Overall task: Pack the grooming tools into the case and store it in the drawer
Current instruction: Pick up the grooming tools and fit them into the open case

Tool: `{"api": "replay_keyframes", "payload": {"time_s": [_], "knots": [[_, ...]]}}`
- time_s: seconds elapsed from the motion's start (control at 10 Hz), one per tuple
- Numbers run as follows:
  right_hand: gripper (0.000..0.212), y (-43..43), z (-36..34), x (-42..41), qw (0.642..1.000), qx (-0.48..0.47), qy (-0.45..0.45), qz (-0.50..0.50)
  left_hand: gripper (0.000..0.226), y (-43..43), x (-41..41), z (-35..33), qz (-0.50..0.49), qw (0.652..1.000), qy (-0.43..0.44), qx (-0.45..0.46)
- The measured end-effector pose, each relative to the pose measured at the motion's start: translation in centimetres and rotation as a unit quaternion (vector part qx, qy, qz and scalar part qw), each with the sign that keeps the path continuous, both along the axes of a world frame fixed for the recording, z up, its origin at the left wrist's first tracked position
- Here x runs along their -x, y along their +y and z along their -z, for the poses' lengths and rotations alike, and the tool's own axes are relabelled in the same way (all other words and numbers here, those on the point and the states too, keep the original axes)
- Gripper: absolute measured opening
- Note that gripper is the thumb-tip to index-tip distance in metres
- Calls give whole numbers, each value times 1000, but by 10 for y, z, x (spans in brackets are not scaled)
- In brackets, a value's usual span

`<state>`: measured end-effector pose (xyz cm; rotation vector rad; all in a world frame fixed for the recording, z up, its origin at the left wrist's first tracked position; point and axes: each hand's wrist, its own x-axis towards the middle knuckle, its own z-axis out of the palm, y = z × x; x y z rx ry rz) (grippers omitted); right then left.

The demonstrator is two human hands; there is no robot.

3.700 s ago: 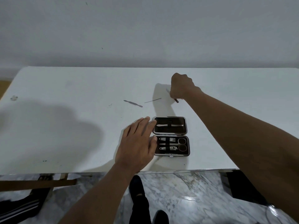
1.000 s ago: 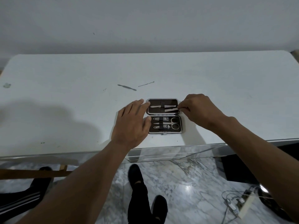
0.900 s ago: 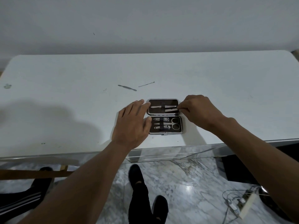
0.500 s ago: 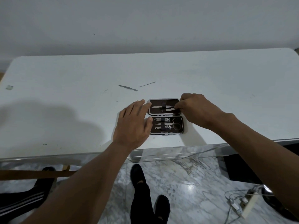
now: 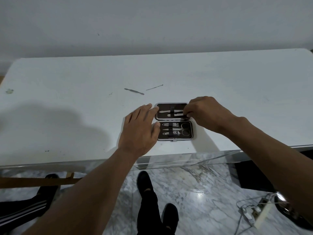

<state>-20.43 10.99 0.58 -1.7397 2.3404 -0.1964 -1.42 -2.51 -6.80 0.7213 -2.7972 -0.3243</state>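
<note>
The dark grooming case (image 5: 191, 131) lies open near the front edge of the white table (image 5: 67, 102). Its near half holds clippers and scissors (image 5: 179, 128) under a strap. Its far half holds two slim metal tools (image 5: 171, 113). My right hand (image 5: 206, 114) pinches the right end of the lower slim tool at the far half's right edge. My left hand (image 5: 140, 131) rests flat on the table, fingers apart, touching the case's left side. Two loose tools lie beyond the case: a flat pusher (image 5: 133, 91) and a thin pick (image 5: 154, 87).
A clear drawer front (image 5: 169, 161) hangs under the table's front edge. Below are a marble floor, my dark-clad legs (image 5: 149, 197), another person's striped leg (image 5: 22, 211) at left, and a power strip with cables (image 5: 257, 212) at right.
My right hand carried a slim tool from the far table to the case and has slid it under the strap in the far half. The left hand stayed against the case.
</note>
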Motion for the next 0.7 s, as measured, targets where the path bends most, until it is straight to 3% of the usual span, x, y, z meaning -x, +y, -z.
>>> {"api": "replay_keyframes", "payload": {"time_s": [0.7], "knots": [[23,-19,9,-11,999,-11,-36,31,50,0,-1,-2,3,1000,7,-5]]}}
